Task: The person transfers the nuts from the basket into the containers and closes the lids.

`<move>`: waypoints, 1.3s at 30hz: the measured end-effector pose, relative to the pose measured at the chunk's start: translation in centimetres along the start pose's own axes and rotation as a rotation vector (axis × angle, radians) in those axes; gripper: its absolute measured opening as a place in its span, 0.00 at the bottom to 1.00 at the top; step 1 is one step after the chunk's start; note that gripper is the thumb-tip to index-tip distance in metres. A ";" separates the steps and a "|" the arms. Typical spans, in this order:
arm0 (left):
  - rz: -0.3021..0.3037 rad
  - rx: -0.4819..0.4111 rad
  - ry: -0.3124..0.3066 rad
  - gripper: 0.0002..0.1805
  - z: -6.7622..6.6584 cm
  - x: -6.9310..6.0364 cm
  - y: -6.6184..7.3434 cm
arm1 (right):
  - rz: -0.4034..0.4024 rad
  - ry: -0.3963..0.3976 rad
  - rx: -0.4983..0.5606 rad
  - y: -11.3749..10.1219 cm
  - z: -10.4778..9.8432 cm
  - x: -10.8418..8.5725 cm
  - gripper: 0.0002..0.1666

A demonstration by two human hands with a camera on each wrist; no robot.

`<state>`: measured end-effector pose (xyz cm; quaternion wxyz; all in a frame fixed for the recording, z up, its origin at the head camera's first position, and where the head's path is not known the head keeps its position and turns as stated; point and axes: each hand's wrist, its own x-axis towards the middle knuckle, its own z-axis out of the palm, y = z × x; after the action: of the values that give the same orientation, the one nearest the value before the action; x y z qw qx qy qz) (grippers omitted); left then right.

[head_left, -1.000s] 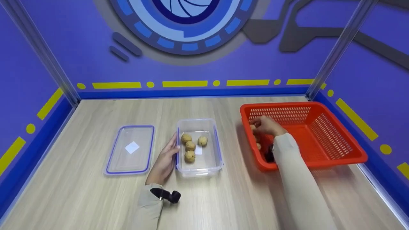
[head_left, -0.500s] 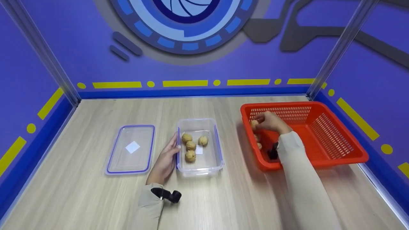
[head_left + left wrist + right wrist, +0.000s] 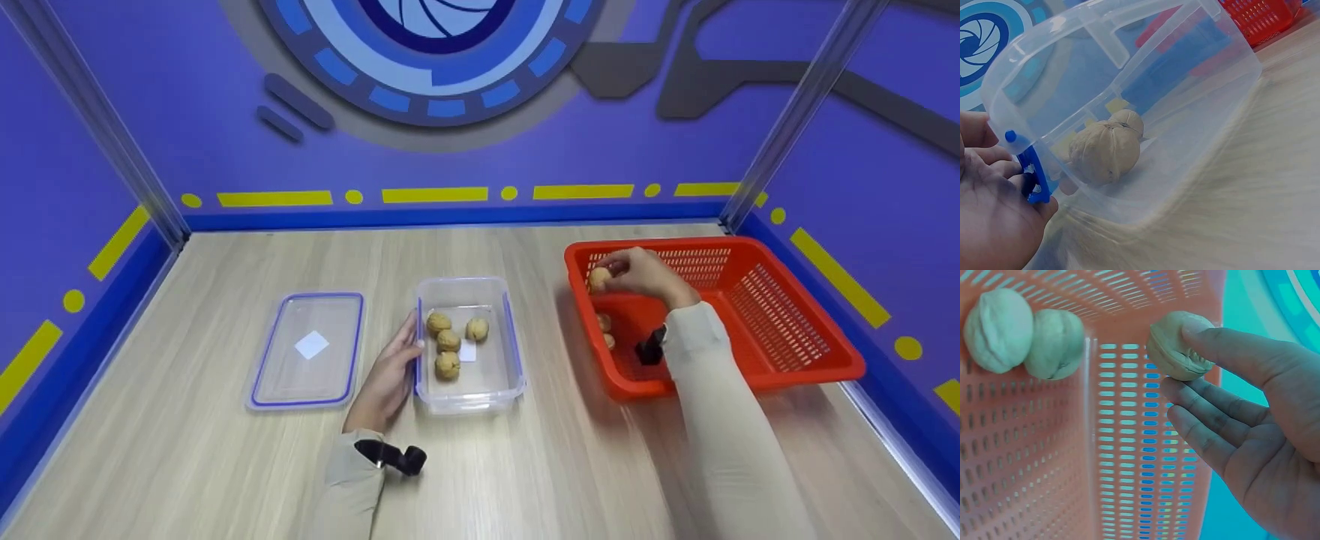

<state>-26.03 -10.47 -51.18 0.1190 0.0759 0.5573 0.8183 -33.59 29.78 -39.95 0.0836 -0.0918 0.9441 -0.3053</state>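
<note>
My right hand [image 3: 645, 274] pinches a walnut [image 3: 1179, 346] between thumb and fingertips, raised inside the red plastic basket [image 3: 780, 379] near its back left corner. Two more walnuts [image 3: 999, 331] lie together against the basket's left side, below the hand. Several walnuts [image 3: 448, 365] sit in a clear lidless food container [image 3: 499, 382] at the middle of the table. My left hand [image 3: 386, 379] holds that container by its left side, thumb at the rim and fingers along the outer wall, by the blue latch [image 3: 1039, 174].
A clear lid [image 3: 307, 382] with a blue seal and a white label lies flat left of the container. Bare wooden tabletop [image 3: 551, 450] separates container and basket. Purple panels [image 3: 465, 169] wall in the table at the back and both sides.
My right hand has lifted a walnut from beside the basket's left wall, moving slightly up and back. The left hand and the container stay where they were.
</note>
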 end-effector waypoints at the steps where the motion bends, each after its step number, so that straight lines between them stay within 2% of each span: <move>1: 0.001 0.001 -0.001 0.36 0.0 0.0 0.0 | -0.001 0.001 -0.005 -0.1 -0.1 -0.1 0.23; 11: -0.020 0.011 0.021 0.36 0.1 0.2 0.2 | -0.036 0.022 0.008 -1.7 -1.0 -0.4 0.24; 25: -0.015 0.015 0.013 0.36 0.1 0.0 0.2 | -0.144 0.028 0.042 -4.5 -0.6 -0.3 0.25; 35: -0.015 -0.004 0.019 0.36 0.0 0.2 0.1 | -0.221 -0.011 0.073 -6.8 0.4 0.0 0.24; 39: -0.023 -0.005 0.022 0.36 0.1 0.1 0.0 | -0.225 -0.042 0.070 -8.0 1.0 0.1 0.24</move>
<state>-26.11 -10.39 -51.13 0.1223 0.0601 0.5572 0.8191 -32.50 22.83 -36.01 0.0715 -0.2007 0.9146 -0.3438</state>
